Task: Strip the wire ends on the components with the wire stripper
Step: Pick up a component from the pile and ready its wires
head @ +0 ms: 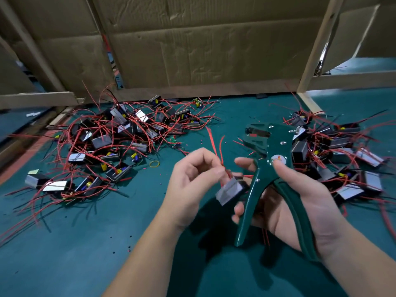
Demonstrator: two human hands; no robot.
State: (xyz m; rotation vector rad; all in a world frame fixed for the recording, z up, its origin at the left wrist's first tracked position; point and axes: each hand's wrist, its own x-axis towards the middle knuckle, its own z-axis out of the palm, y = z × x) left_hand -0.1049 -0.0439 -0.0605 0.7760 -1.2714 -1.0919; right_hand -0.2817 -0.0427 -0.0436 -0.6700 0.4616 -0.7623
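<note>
Pinching the red wires (221, 153) between thumb and forefinger, the left hand (192, 179) holds them just left of the wire stripper (278, 138). This probably gathers the ends so they can be fed into the tool's head, which sits above the pinch with nothing in it.

The component (230, 189) those wires belong to sits just below the pinch, against the stripper's nearer handle. I cannot tell whether the right fingers also prop it.

The right hand (300, 200) curls round the spread handles with its thumb on the pivot, so a squeeze would need no regrip.

A tangled pile (111, 142) lies well to the left of the stripper, and a second pile (334, 151) lies close on its right. They probably keep finished and unfinished pieces apart, though I cannot tell which is which. Both rest on the green mat (85, 243).
</note>
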